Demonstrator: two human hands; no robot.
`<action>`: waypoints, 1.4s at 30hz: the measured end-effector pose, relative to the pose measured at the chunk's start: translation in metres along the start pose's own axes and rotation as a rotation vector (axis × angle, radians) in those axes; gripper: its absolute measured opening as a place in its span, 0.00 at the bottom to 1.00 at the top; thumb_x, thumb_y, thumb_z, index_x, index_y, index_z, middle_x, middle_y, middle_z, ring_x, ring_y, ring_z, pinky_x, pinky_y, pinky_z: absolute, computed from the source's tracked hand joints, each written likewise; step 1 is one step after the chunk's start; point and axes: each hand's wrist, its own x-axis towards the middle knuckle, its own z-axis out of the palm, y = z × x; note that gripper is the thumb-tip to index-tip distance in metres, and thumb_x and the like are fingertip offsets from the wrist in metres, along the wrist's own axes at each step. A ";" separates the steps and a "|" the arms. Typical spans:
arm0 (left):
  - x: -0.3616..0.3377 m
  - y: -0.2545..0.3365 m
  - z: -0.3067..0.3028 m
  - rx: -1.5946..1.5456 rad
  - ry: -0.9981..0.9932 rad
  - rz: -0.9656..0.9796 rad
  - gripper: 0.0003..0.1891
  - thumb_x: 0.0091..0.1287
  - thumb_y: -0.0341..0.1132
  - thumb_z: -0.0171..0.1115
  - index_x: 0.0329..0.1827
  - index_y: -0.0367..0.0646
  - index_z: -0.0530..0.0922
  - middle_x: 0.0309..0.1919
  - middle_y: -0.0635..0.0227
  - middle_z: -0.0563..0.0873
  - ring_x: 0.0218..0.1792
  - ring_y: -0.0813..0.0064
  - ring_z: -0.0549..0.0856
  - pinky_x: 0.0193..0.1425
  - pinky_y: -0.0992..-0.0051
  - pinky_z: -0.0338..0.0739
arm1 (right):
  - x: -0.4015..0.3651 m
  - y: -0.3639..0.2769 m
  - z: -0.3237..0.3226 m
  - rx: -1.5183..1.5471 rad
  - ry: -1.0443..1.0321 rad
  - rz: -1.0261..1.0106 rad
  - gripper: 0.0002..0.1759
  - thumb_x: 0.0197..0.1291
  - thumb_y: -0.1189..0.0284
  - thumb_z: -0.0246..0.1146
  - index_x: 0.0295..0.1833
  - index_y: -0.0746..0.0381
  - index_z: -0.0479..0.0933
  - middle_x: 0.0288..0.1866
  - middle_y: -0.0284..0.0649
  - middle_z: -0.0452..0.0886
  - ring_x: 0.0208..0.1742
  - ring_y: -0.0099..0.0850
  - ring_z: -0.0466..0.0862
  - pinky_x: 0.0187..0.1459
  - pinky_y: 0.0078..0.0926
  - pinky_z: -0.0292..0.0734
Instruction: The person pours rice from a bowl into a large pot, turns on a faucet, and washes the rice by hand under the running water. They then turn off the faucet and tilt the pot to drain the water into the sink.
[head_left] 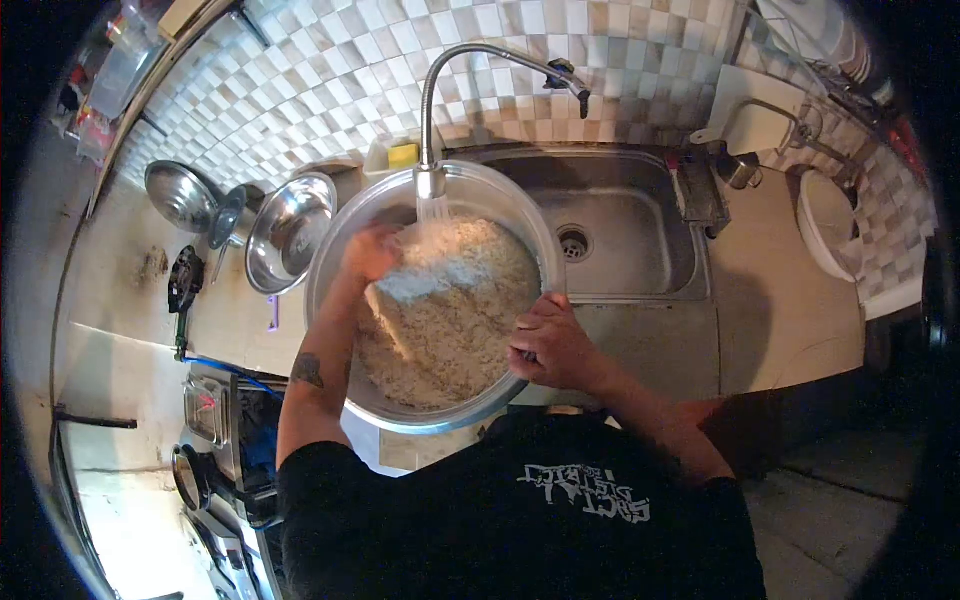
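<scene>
A large round metal basin (455,424) holds pale, grainy food that looks like rice (440,340). Water runs into it from the spray head of a flexible faucet (430,182). Inside the basin, near its upper left wall, is my left hand (372,252), blurred by motion, so its fingers cannot be made out. My right hand (548,342) is closed around the basin's right rim, with the thumb side near the edge.
Right of the basin is a steel sink (640,220) with a drain. Metal bowls (291,234) and a dark utensil (184,280) lie to the left. A yellow sponge (404,155) sits behind the basin. At far right stands a white basin (828,225).
</scene>
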 end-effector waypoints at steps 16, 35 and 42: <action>-0.009 0.179 0.120 0.209 -0.888 0.594 0.16 0.56 0.45 0.61 0.42 0.47 0.85 0.42 0.56 0.86 0.48 0.54 0.83 0.53 0.53 0.75 | 0.000 0.000 0.003 -0.015 0.040 0.013 0.08 0.46 0.67 0.64 0.22 0.56 0.74 0.23 0.33 0.70 0.32 0.33 0.69 0.48 0.36 0.63; -0.151 0.142 -0.004 -0.178 -1.278 0.035 0.15 0.66 0.40 0.51 0.49 0.42 0.79 0.46 0.56 0.84 0.47 0.60 0.83 0.52 0.61 0.74 | -0.008 -0.008 0.003 0.026 0.031 0.016 0.07 0.45 0.69 0.65 0.22 0.57 0.73 0.25 0.33 0.70 0.35 0.35 0.70 0.48 0.39 0.61; -0.107 0.126 0.099 -0.225 -0.880 0.071 0.19 0.60 0.45 0.54 0.45 0.41 0.82 0.44 0.52 0.85 0.45 0.58 0.85 0.51 0.60 0.76 | -0.007 -0.005 0.003 0.034 0.100 0.004 0.08 0.44 0.70 0.66 0.22 0.56 0.73 0.23 0.32 0.70 0.32 0.33 0.70 0.46 0.36 0.63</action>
